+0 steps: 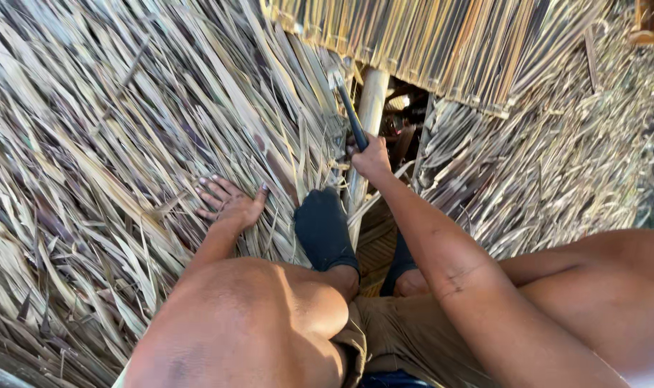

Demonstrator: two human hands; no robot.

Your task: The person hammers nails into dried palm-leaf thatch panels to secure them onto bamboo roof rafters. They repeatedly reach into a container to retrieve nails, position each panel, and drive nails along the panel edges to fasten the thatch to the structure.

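Gripping a hammer [350, 115] (right hand [372, 162]) above thatch [126, 144].

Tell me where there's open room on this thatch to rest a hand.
Free: the dry thatch left of the left hand, and the thatch right of the bamboo pole. Crowded: around the pole, where the right hand holds a dark-handled tool beside the dark-socked foot.

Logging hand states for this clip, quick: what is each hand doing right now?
Left hand: open, fingers spread, flat on the dry thatch leaves.
Right hand: closed around the dark handle of a hammer.
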